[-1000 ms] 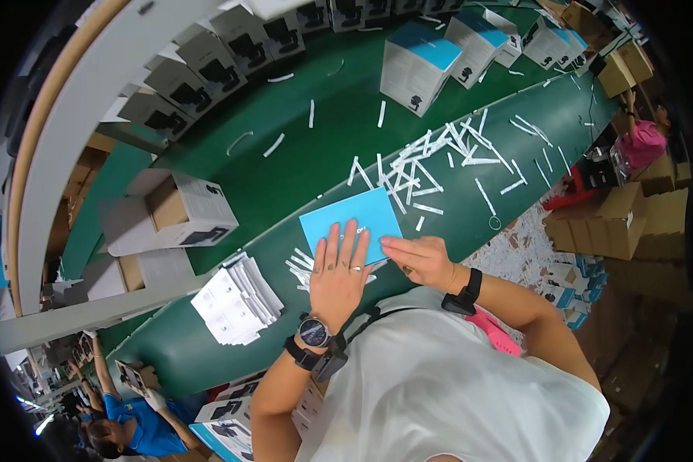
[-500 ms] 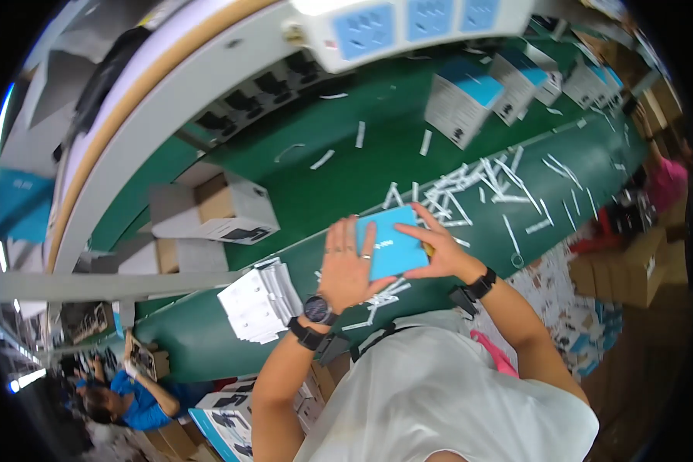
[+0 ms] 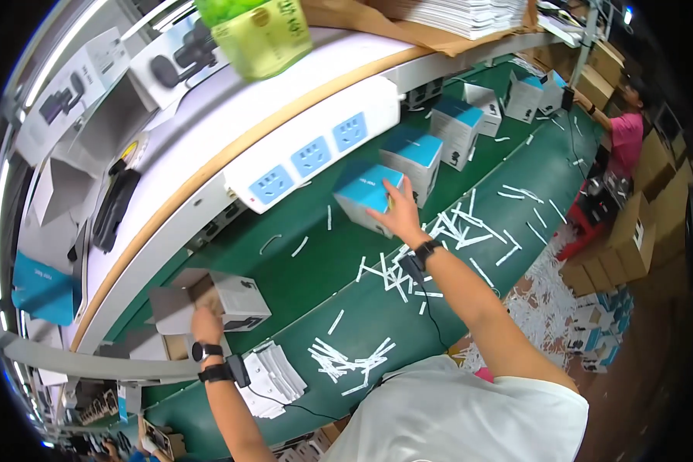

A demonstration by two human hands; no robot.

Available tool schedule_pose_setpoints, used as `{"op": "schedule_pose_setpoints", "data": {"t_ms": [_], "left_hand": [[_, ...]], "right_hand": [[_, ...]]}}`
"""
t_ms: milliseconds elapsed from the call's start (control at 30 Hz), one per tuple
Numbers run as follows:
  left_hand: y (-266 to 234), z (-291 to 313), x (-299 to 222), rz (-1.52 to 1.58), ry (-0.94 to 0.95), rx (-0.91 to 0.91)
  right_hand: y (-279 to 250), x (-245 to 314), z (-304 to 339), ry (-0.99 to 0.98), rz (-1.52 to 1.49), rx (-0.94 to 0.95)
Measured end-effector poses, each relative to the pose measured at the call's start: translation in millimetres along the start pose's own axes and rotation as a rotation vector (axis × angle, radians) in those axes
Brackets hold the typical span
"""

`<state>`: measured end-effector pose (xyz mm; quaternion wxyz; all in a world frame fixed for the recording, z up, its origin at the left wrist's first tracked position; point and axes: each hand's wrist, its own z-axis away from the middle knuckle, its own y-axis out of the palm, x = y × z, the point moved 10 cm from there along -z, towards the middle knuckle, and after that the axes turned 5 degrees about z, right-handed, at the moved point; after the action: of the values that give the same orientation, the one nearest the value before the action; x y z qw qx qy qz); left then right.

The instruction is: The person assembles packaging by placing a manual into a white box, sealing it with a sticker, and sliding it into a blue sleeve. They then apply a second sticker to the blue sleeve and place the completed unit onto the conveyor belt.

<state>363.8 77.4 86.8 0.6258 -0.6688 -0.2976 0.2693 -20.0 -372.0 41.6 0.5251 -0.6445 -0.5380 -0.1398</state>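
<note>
My right hand point(image 3: 399, 215) grips a white box with a blue top point(image 3: 368, 187), with its thumb and fingers spread over the right side and the top edge. Between the fingers a small yellow thing point(image 3: 390, 202) shows, too little to name. This box stands on the green bench, close to another blue-topped box point(image 3: 414, 148). On the left, my left hand point(image 3: 206, 325) reaches to the mouth of an open grey-white carton point(image 3: 242, 302); its fingers are blurred and partly hidden there. A stack of white folded papers point(image 3: 271, 381) lies near my left wrist.
White paper strips point(image 3: 350, 358) lie scattered over the green bench point(image 3: 316, 308). A white power strip point(image 3: 312, 154) hangs under the curved shelf edge point(image 3: 231, 138). More blue-topped boxes point(image 3: 456, 127) line the back. A person in pink point(image 3: 626, 142) is at the far right.
The blue-topped box has gone from between both hands to the back row, with my right hand on it. My left hand has let go and moved left to the open carton. The view has shifted.
</note>
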Motion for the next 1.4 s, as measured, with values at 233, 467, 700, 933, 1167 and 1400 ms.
{"op": "schedule_pose_setpoints", "data": {"t_ms": [233,467,700,933,1167,1400], "left_hand": [[-22,80,-117,0.004,0.209,-0.277],[-80,200,-274,0.549,0.715,-0.203],[-79,219,-248,0.719,0.458,-0.367],[112,247,13,0.181,-0.573,-0.295],[125,216,21,0.424,-0.586,-0.257],[59,232,31,0.487,-0.385,-0.455]], "right_hand": [[-54,0,27,0.035,0.090,-0.125],[8,116,138,-0.151,-0.408,0.489],[-35,43,133,0.061,0.015,0.603],[-31,30,207,0.280,-0.213,0.360],[-3,55,249,0.484,-0.695,0.726],[-36,-25,271,0.675,-0.801,0.521]]}}
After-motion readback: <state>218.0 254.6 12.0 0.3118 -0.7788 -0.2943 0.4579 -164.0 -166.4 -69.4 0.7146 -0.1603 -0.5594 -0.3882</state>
